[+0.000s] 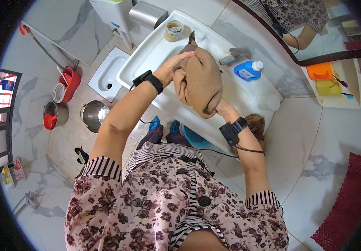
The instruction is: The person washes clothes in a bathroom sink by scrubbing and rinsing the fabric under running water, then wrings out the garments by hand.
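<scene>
Both my hands hold a bunched light-brown cloth (201,79) above the white washbasin (147,49). My left hand (176,65) is closed on its upper left side, thumb lying across the top. Lower right, my right hand (227,109) grips the cloth's bottom edge; its fingers are partly hidden by the fabric. A darker, pointed piece (192,38) sticks up beyond the cloth; I cannot tell whether it belongs to it. The tap (234,57) stands just right of the cloth. A blue bottle with a white cap (247,71) is beside the tap.
On the basin are an open jar (174,31) and a white, pale container (268,102). Below lie a squat toilet (105,75), a metal bucket (93,116) and a blue basin (195,138). A brown textured cloth (256,125) hangs near my right wrist. Cables run from both wrist bands.
</scene>
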Demonstrator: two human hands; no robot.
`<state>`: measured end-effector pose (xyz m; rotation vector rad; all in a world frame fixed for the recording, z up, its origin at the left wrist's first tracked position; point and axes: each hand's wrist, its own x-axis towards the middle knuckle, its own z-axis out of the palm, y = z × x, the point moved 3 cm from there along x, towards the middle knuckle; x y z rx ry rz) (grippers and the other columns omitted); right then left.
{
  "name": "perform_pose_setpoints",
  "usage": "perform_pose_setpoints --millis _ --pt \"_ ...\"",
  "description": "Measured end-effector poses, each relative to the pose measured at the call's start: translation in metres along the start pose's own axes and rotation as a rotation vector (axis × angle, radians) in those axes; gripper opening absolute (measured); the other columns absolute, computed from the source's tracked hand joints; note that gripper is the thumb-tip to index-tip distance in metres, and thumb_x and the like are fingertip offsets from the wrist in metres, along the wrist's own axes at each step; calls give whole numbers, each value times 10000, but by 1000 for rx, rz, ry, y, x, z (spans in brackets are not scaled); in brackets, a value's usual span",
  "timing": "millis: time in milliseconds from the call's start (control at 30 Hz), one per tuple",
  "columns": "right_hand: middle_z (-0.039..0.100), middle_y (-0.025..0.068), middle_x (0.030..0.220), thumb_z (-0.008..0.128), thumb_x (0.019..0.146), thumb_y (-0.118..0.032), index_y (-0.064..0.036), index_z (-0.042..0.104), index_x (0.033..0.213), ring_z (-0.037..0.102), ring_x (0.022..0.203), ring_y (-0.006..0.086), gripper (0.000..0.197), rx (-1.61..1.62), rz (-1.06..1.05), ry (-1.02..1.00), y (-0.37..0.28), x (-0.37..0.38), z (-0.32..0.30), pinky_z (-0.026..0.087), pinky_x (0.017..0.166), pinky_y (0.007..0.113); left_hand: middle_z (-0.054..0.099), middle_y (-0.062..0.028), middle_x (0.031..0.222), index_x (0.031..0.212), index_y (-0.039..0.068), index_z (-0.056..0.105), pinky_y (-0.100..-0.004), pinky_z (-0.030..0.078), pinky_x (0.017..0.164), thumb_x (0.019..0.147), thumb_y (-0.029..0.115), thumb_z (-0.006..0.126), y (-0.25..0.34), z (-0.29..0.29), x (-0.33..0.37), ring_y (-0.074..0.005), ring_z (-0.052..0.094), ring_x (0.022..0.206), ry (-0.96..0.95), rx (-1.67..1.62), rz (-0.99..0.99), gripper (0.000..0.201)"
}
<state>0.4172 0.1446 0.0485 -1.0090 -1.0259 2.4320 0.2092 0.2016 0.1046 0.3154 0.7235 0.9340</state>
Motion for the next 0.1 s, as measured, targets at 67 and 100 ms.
perform_pose_setpoints --millis 67,100 --pt "456 99 1370 738 776 -314 -145 436 1341 446 1230 196 663 -494 -205 4 -6 4 -1 373 1039 379 647 -97 1031 1111 15 580 -345 540 805 779 282 728 -1 2 6 -209 647 883 -6 54 18 451" --pt "439 98 1387 776 742 -334 -173 426 1354 427 1248 179 724 -740 -310 2 -7 7 -1 356 1052 366 646 -98 1031 1109 9 579 -336 546 786 771 275 732 -3 -2 12 -204 650 869 -6 107 34 456"
